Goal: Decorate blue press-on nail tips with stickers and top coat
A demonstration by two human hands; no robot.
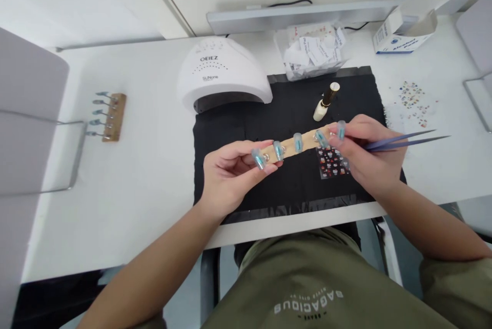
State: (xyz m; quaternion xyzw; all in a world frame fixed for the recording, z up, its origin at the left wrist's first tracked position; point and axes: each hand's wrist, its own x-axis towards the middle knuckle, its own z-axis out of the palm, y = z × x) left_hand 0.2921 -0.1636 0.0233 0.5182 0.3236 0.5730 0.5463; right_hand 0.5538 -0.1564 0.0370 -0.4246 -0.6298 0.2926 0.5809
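Observation:
Between my two hands I hold a wooden nail stand [289,147], raised over the black mat [255,126]. Along it sit several false nails [298,142], pale and clear with a teal-blue stripe. My left hand [230,172] pinches the stand's left end between thumb and fingers. At the other end, my right hand [367,155] grips the stand with thumb and fingertips, beside the last nail. Blue-purple tweezers [400,142] are also tucked in my right hand, their tips pointing right. Partly under this hand lies a sticker sheet [330,164] with small red and white figures.
A white nail lamp [226,73] stands at the mat's back left. Behind the mat is a clear bag of pad packets [313,49]. A polish bottle [326,102] leans in view on the mat. An alcohol pad box [403,32], scattered decorations [413,98] and another nail stand [114,117] lie around.

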